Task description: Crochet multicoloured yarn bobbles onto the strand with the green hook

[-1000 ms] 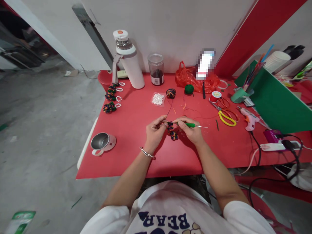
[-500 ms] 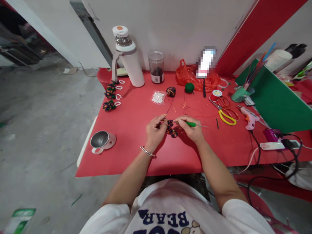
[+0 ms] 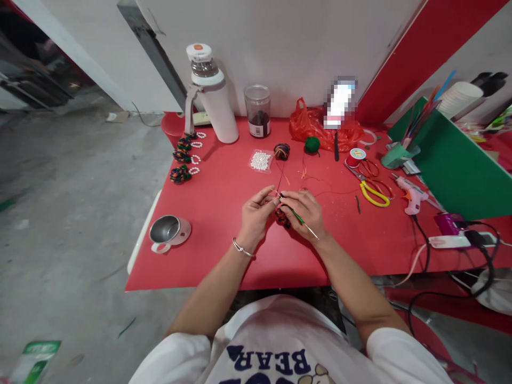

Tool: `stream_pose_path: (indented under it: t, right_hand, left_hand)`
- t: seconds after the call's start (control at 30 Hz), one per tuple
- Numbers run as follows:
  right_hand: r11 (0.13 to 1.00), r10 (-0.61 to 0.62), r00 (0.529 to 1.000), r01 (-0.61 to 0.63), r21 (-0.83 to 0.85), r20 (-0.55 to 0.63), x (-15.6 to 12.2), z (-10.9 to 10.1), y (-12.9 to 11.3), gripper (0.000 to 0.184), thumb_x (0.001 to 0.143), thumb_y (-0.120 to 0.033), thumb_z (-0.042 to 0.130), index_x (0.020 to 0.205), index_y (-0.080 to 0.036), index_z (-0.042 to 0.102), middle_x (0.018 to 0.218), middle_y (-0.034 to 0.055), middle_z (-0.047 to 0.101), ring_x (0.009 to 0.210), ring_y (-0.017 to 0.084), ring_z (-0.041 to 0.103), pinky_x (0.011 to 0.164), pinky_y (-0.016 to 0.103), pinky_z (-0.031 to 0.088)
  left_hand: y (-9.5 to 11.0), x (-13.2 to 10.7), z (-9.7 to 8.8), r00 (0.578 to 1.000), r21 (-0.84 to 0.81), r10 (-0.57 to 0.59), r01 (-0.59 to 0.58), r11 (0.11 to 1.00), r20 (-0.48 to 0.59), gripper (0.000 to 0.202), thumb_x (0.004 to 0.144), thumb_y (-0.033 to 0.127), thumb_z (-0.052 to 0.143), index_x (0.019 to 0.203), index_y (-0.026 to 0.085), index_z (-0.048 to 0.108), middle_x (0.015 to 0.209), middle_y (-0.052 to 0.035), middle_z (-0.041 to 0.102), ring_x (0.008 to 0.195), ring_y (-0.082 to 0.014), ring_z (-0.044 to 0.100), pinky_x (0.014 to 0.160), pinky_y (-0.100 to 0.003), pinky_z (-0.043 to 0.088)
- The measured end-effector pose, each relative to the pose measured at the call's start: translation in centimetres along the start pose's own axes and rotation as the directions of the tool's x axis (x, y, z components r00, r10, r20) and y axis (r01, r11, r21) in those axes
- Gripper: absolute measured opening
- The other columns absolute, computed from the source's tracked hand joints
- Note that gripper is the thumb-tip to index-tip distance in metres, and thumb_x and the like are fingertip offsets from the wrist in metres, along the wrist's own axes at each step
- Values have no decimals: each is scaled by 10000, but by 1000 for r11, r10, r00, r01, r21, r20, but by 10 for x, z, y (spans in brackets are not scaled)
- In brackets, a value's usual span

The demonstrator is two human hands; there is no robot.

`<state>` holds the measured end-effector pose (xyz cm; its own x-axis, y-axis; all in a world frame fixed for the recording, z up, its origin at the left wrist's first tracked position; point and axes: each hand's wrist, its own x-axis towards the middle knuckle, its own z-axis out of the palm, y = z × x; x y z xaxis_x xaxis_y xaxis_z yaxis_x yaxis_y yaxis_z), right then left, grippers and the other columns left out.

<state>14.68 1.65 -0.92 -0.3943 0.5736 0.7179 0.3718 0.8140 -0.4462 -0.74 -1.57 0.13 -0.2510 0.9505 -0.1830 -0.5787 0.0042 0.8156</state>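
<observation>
My left hand [image 3: 255, 217] and my right hand [image 3: 304, 213] meet over the middle of the red table [image 3: 208, 224]. Between them hangs a small multicoloured crocheted piece [image 3: 281, 217], pinched by my left fingers at its top. My right hand grips a green-handled crochet hook [image 3: 301, 221], its metal shaft slanting down to the right across the hand. Thin yarn [image 3: 281, 173] runs from the work back to a multicoloured yarn ball [image 3: 281, 151].
A steel mug [image 3: 168, 232] sits near the left edge. Finished pieces with bead loops [image 3: 182, 158], a white thermos [image 3: 211, 96], a jar [image 3: 258, 111], beads [image 3: 260, 160], a green yarn ball [image 3: 312, 144], scissors [image 3: 370, 190], a glue gun [image 3: 412, 193] and cables [image 3: 460, 242] surround the work.
My right hand has turned the hook: its shaft pointed right before and now slants down over the hand. Both hands have closed in a little around the piece.
</observation>
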Motion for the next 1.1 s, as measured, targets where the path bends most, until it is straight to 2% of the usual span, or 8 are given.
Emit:
stream_pose_path:
  t: [0.13,0.3,0.43,0.6,0.77,0.93,1.0,1.1]
  right_hand:
    - [998,-65,997,64,-15,-45,-2,1,1,248,956,-263,655,1197,-295,703,1194,79,750,1039,213,708,899,410,567]
    - [994,-78,997,78,78,-13,1,-5,7,254,966,-342,649,1211,-332,713,1173,61,755,1015,205,692,868,404,564]
    - [983,-43,995,27,182,86,7,-14,12,217,953,-367,663,1151,-331,745,1119,42,782,1020,210,674,915,428,556]
    - [958,-1,994,-31,286,113,15,-22,6,159,956,-276,657,1071,-304,763,1012,24,809,961,201,702,910,429,550]
    - [910,140,981,-182,373,137,14,-29,0,137,962,-275,636,963,-271,773,927,30,791,896,198,689,864,413,560]
    - [790,295,932,-363,495,211,6,-27,7,220,988,-364,596,898,-266,771,870,30,762,866,192,704,855,398,576]
    - [765,304,928,-372,526,214,5,-23,8,249,992,-423,581,930,-274,772,888,34,771,891,197,718,875,402,586]
    - [834,258,954,-300,464,154,6,-15,5,267,980,-476,589,1003,-283,773,1072,59,774,1047,214,715,961,434,570]
  left_hand:
    - [6,-1,-1,983,-109,-164,172,979,82,462,586,188,915,1028,186,780,670,19,685,382,13,295,378,-161,184]
    - [14,1,-7,958,-94,-246,261,961,145,431,591,165,882,1013,181,793,703,17,677,393,22,253,375,-166,153]
    - [13,5,-12,975,35,-200,197,980,98,405,566,160,862,967,148,802,660,10,652,437,-15,368,420,-185,238]
    - [12,7,-12,997,172,-66,59,983,31,348,534,131,817,882,133,806,669,-12,658,626,-102,558,613,-242,421]
    - [17,4,-9,993,203,-97,81,976,73,290,537,149,798,827,140,817,638,-10,636,549,-80,475,538,-239,350]
    - [17,2,-11,977,197,-163,135,971,136,270,567,182,823,832,137,824,629,-17,632,459,-36,345,455,-221,213]
    - [14,2,-11,971,178,-181,153,972,153,312,566,195,850,873,145,824,653,-19,643,455,-34,355,442,-212,202]
    - [9,1,-9,973,141,-171,150,979,154,374,564,214,886,930,168,819,676,-12,652,468,-43,411,433,-197,226]
